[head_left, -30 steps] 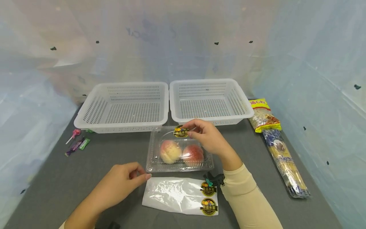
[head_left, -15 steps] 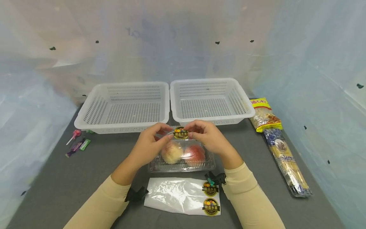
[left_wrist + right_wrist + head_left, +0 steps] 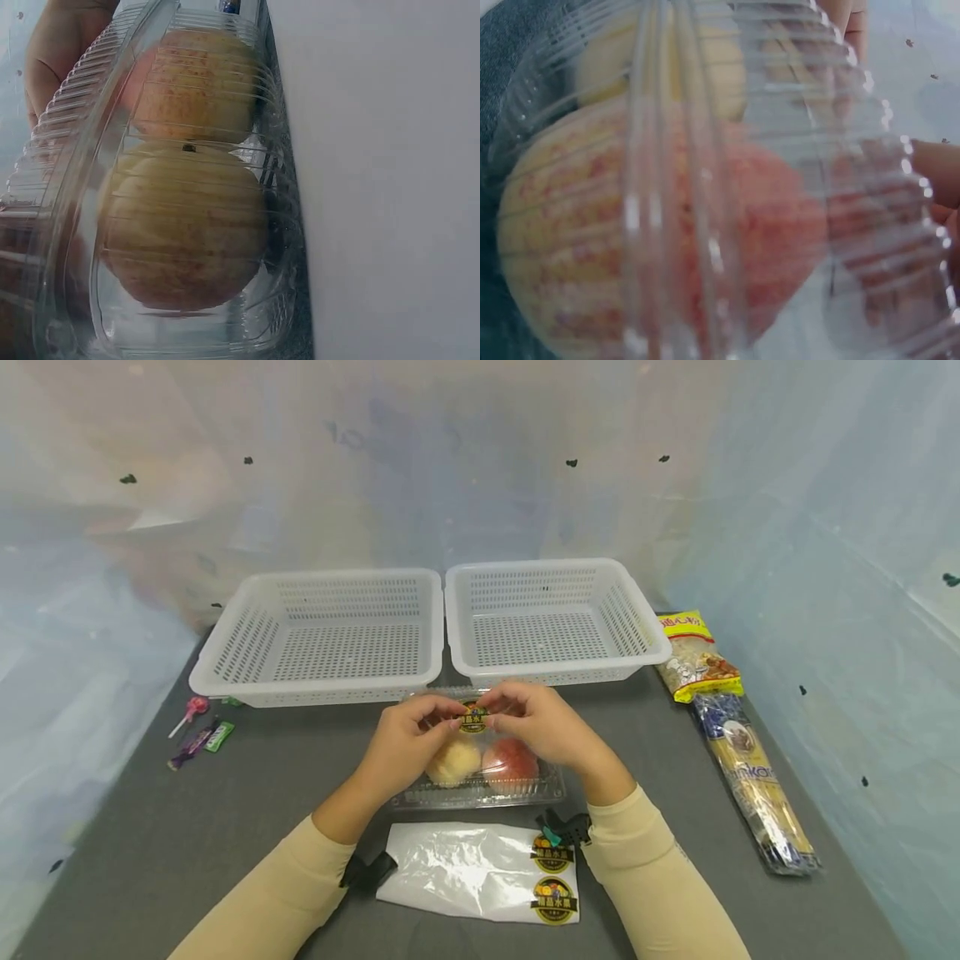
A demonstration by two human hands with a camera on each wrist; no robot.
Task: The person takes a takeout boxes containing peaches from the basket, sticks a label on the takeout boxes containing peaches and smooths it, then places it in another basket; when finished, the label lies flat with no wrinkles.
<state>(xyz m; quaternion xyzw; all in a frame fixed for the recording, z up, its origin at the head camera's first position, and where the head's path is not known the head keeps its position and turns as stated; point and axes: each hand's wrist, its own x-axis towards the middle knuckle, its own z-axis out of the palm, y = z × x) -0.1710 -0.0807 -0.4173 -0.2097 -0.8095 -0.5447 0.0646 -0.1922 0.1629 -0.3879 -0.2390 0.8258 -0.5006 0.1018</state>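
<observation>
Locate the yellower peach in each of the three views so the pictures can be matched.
Head: the yellower peach lies left in the clear clamshell box, mid-table, partly behind the left hand.
Left wrist: it fills the lower middle, the redder peach above it.
Right wrist: only its pale top shows, upper left, behind the redder peach.
Shared landmark: the box's ribbed clear lid.

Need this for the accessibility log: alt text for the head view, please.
Both hands, left hand and right hand, pinch a round sticker over a clear clamshell box holding two peaches. Two white baskets sit behind on the grey table, and a sticker sheet lies in front.
</observation>
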